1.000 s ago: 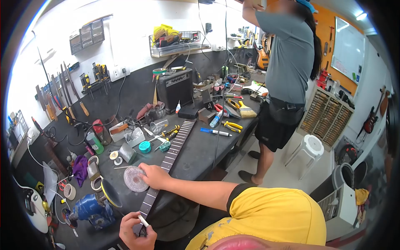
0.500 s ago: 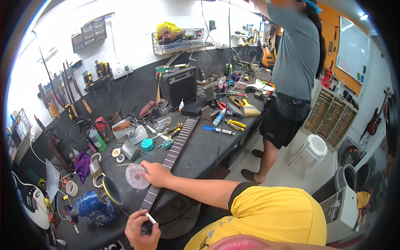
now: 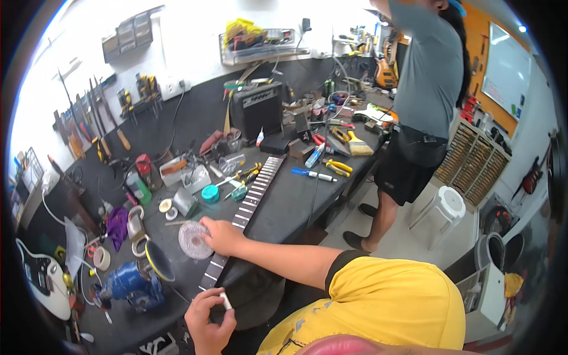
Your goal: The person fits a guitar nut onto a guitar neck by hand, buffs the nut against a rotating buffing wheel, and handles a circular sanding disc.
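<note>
A dark guitar neck (image 3: 254, 195) with pale fret lines lies diagonally on the black workbench (image 3: 278, 228). My right hand (image 3: 225, 238) reaches across its lower part, fingers closed on the edge of a round, greyish, speckled roll (image 3: 194, 241) that sits beside the neck. Near the neck's lower end, my left hand (image 3: 210, 319) pinches a small white stick (image 3: 226, 300) between fingers and thumb. The stick is clear of the neck in this view.
A blue machine (image 3: 131, 290) with a yellow-edged disc stands left of my hands. Tape rolls, a teal container (image 3: 210, 193), pliers (image 3: 338, 167) and a black amplifier (image 3: 257, 109) lie beyond. A person (image 3: 426, 89) stands by the bench near a white stool (image 3: 441, 207).
My left hand has moved right and slightly down with the white stick, away from the neck's end. My right hand stays on the roll. The view has shifted slightly.
</note>
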Demonstrator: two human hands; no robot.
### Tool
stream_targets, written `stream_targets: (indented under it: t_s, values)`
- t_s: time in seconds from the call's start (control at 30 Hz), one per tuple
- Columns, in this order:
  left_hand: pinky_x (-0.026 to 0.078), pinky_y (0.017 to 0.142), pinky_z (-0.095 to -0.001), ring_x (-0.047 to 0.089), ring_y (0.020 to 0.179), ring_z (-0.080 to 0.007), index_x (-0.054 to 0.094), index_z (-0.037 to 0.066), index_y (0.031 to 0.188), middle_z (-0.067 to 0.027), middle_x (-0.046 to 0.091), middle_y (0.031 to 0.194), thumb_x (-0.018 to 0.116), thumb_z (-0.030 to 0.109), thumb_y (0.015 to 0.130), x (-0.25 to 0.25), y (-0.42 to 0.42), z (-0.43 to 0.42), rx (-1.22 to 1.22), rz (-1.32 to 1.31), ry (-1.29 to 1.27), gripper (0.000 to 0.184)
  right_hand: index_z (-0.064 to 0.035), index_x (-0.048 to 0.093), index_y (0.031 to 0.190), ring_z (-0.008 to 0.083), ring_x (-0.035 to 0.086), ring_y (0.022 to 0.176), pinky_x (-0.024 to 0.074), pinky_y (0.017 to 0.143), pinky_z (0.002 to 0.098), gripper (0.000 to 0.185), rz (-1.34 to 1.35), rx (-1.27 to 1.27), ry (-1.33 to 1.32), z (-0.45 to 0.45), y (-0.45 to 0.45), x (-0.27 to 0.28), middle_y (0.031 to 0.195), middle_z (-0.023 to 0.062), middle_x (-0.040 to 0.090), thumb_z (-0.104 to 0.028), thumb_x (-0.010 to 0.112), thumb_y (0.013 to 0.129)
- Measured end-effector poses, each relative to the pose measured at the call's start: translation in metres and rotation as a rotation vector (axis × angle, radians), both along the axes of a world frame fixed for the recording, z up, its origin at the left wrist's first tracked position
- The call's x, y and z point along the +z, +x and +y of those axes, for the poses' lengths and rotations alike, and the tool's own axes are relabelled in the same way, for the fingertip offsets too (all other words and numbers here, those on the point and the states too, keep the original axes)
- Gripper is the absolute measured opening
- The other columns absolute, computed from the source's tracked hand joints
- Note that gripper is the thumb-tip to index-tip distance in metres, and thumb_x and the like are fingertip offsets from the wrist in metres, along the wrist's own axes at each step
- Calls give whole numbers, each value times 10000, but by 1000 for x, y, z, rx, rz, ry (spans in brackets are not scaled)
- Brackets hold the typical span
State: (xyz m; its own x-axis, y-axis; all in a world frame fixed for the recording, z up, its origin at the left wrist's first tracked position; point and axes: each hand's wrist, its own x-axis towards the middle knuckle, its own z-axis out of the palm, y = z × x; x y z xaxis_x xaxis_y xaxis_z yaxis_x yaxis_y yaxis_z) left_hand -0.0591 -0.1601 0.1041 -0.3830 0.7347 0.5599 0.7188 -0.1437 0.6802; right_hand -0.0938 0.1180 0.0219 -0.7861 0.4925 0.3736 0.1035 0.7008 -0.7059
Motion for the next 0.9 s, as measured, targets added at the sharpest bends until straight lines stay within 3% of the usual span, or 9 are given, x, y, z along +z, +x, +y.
stream_targets:
  t_s: [0.13,0.27,0.47,0.9]
  values:
    - [600,838,-401,773,954,-360,670,61,1032,-186,777,1168,834,17,667,11,10,6,27,75,82,402,-76,603,1305,508,720,1058,555,889,611,352,11,1,-27,-3,5,7,1070,264,773,-306,683,1050]
    - [636,837,-409,789,983,-362,681,70,1044,-190,778,1188,833,-19,667,8,12,14,-2,67,107,416,-73,597,1306,510,724,1038,555,876,616,346,-1,-25,7,-3,0,1,1047,268,773,-299,677,1056]
    - [631,838,-371,786,933,-281,707,41,1067,-190,765,1212,790,-109,705,-1,15,17,-38,61,97,400,-79,598,1314,507,719,1060,547,885,609,360,-15,-25,-9,-3,1,3,1070,262,773,-328,672,1064]
    - [639,817,-348,797,958,-258,728,27,1041,-186,766,1208,829,-112,700,-7,13,16,-63,2,74,381,-62,593,1323,509,719,1075,549,903,609,357,-7,-9,18,-3,2,2,1092,273,772,-305,663,1071]
